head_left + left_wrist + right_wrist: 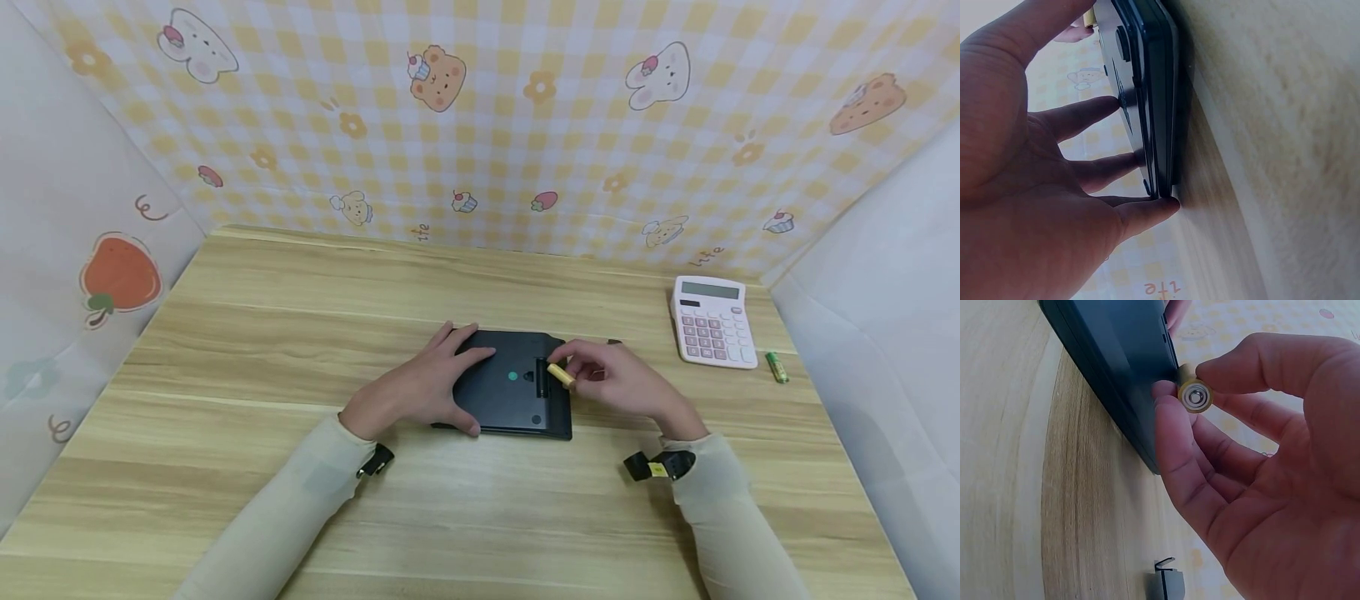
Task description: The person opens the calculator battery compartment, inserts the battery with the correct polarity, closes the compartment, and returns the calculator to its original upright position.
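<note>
A flat black device (498, 400), which looks like a calculator turned back side up, lies on the wooden table. Its narrow battery slot (542, 379) is uncovered near the right end. My left hand (423, 383) rests on the left part with fingers spread and fairly straight, the thumb at the near edge and fingertips at the far edge. Between thumb and fingertips, my right hand (622, 379) pinches a yellow battery (561, 375), tilted just beside the slot. One round end of that battery (1195, 396) faces the right wrist camera.
At the back right lies a pink calculator (712, 323), with a green battery (777, 367) beside it. A small dark piece (1172, 584), perhaps the battery cover, lies past the right hand. A checkered cloth (495, 150) hangs behind the table.
</note>
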A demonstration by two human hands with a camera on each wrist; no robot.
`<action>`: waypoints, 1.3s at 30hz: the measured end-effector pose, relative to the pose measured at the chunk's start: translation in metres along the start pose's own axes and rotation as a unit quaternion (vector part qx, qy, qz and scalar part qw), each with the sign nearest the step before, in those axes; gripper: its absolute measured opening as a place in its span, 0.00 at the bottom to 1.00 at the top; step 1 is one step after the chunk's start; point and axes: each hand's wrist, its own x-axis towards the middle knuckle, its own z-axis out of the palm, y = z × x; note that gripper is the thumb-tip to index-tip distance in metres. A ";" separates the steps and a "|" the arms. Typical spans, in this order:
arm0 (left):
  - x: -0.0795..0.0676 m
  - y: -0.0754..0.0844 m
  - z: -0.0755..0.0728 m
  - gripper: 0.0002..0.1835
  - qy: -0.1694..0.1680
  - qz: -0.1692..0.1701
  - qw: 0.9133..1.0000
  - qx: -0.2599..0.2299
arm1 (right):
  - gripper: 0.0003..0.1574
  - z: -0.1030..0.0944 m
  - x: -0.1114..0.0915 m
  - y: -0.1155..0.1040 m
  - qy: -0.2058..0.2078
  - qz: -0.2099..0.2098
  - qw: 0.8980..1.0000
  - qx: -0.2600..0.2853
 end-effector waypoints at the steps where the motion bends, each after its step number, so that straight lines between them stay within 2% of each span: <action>1: 0.000 0.000 0.000 0.60 0.000 0.000 1.000 0.000 | 0.27 0.000 0.000 0.000 0.001 -0.001 1.000 -0.001; 7: 0.000 0.000 0.000 0.60 -0.003 -0.002 1.000 -0.002 | 0.24 0.002 0.001 0.000 0.016 -0.010 1.000 -0.012; 10: 0.000 0.000 -0.001 0.59 -0.003 -0.002 1.000 -0.003 | 0.19 0.003 0.002 -0.001 0.029 -0.012 0.999 -0.022; 15: 0.000 0.001 -0.001 0.59 -0.003 -0.002 1.000 -0.003 | 0.11 0.005 0.003 -0.006 0.056 -0.006 0.997 -0.044; 21: 0.001 0.000 0.000 0.60 -0.003 -0.002 1.000 -0.002 | 0.06 0.010 0.005 -0.013 0.094 0.007 0.995 -0.045; 30: 0.000 0.000 -0.001 0.59 -0.005 -0.004 1.000 -0.002 | 0.08 0.022 0.014 -0.018 0.165 0.025 0.984 -0.055; 39: 0.000 0.000 -0.001 0.59 -0.006 -0.006 1.000 -0.003 | 0.11 0.032 0.019 -0.016 0.173 -0.005 0.984 -0.051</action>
